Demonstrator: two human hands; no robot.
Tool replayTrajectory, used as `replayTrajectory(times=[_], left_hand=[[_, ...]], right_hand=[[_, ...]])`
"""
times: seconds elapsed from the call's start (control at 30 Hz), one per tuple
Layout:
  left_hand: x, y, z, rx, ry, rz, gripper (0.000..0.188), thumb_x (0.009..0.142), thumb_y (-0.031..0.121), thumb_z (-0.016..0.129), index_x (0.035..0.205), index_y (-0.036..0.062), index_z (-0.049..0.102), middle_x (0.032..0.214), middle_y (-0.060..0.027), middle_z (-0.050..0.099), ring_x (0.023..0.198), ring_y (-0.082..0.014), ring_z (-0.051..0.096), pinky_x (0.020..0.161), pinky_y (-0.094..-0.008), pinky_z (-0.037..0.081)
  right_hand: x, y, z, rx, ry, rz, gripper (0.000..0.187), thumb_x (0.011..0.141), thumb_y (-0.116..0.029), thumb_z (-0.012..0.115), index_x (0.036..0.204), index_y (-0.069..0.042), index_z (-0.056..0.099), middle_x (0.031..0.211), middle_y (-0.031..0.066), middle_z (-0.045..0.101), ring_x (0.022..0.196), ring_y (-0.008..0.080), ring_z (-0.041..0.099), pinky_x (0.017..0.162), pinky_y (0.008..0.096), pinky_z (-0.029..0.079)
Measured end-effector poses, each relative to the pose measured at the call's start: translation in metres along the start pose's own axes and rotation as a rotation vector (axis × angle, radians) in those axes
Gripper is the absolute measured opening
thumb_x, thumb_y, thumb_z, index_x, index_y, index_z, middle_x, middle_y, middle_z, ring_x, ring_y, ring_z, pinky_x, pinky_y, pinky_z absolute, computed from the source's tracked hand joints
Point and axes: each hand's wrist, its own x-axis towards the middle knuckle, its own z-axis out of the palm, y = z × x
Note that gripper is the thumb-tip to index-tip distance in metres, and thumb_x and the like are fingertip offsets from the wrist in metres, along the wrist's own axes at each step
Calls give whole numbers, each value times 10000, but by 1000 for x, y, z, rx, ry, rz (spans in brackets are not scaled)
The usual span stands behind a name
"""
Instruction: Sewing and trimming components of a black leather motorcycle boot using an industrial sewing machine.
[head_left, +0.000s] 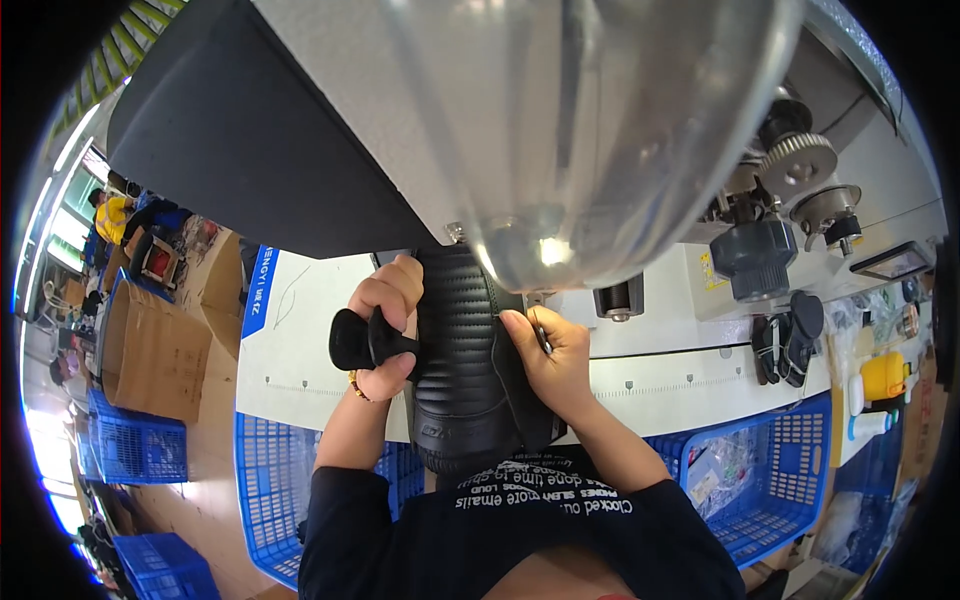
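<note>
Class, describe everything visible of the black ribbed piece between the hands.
The black ribbed piece looks leathery. Crosswise ridges fill its upper part; a smoother section and curved band lie below; a seam runs down the right side. It stretches away over the white worktable, far end hidden by the machine. The right hand touches its right edge; the left hand is beside its left.

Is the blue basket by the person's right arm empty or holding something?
Holding something: clear plastic packaging shows inside the blue basket.

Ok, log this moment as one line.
left hand: gripping black curved piece | right hand: touching black ribbed piece | sewing machine: in front
</note>
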Motion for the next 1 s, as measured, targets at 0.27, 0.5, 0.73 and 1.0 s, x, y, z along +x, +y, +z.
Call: replayTrajectory(times=[0.27,0.5,0.73,1.0], left_hand=[[6,-8,1,-105,21,7,310,535,243,620,712,131,391,658,-4,356,630,-149,311,600,-282,239],[14,-3,4,-129,52,-43,327,506,220,603,687,157,338,671,18,328,672,-144,296,634,-277,246],[7,-22,-13,-405,192,-123,243,643,188,541,812,87,399,846,-71,408,836,-229,390,822,-356,301],[3,-48,-40,-602,76,30,321,810,177,457,1005,-78,472,994,-205,516,939,-335,517,840,-497,436]], right_hand=[[-2,-2,1,-25,72,-115,328,777,-132,641,544,-9,447,426,60,378,378,101,303,374,259,264],[0,9,1,-13,99,-105,316,730,-89,664,531,-6,432,420,75,396,355,137,360,368,275,273],[5,14,9,-90,175,-102,331,642,-54,659,454,-10,390,416,104,431,352,208,415,371,314,289],[10,-1,15,-72,208,-202,288,792,-85,590,543,10,481,432,-16,392,428,37,326,390,238,234]])
